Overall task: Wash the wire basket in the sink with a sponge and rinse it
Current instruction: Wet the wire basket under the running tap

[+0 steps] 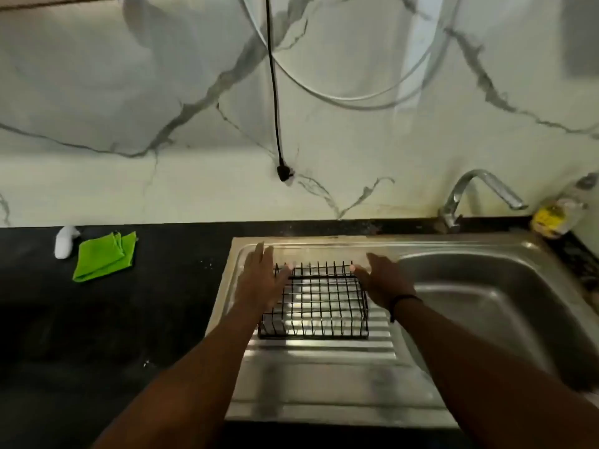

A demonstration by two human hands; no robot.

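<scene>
Still at the opening step, by the look of it: picking up, with no washing begun and no sponge in sight. On the dark desk (pixel 129 319), steel sink (pixel 486 254) at the right end, bowl dry-looking, drainboard (pixel 324 377) to its left. Wire basket (pixel 316 303) resting on the drainboard near the back edge, open side up, long axis parallel to the desk's back edge. Left hand (pixel 261 280) and right hand (pixel 384 281) spread open at either short end, fingers at the rim, not yet clamped. Next: closing on both ends, lifting rightward into the bowl under the tap (pixel 479 196).
</scene>
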